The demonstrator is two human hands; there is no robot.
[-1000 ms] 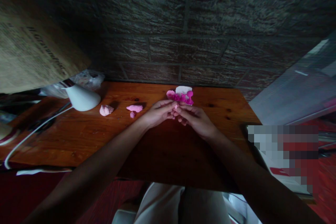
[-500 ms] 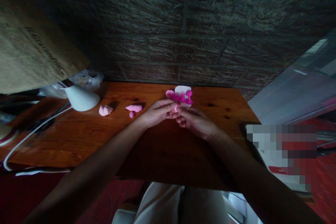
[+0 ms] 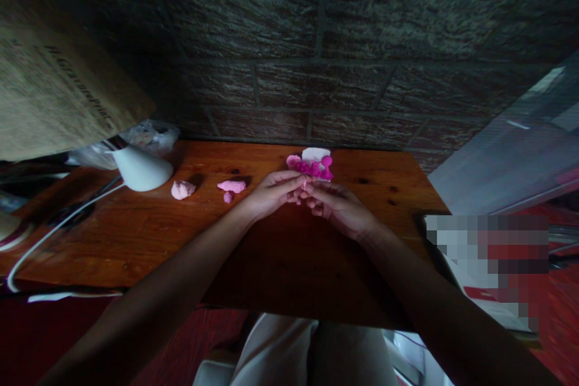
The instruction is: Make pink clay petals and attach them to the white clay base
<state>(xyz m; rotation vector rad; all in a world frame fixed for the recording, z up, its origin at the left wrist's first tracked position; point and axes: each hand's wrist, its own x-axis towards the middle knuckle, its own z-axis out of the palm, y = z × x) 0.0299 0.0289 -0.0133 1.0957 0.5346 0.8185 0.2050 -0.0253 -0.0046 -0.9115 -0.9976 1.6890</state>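
My left hand point(image 3: 271, 193) and my right hand point(image 3: 337, 208) meet over the middle of the wooden table point(image 3: 149, 235). Their fingertips are pinched together on a small pink bit of clay point(image 3: 304, 186), mostly hidden by the fingers. Just behind the fingertips lies a white piece point(image 3: 315, 155) with bright magenta clay shapes point(image 3: 312, 167) on it. To the left of my left hand lie a pink clay strip point(image 3: 231, 186), a tiny pink crumb point(image 3: 228, 197) and a paler pink lump point(image 3: 182, 190).
A white lamp base point(image 3: 142, 170) with a white cord point(image 3: 49, 235) stands at the table's back left, beside crumpled clear plastic point(image 3: 149, 134). A printed lampshade point(image 3: 54, 84) fills the upper left. A brick wall point(image 3: 316, 42) backs the table. Papers lie at the right edge.
Both hands stay joined at the same spot; the fingers shift slightly as they work the small pink piece. Nothing else on the table has moved.
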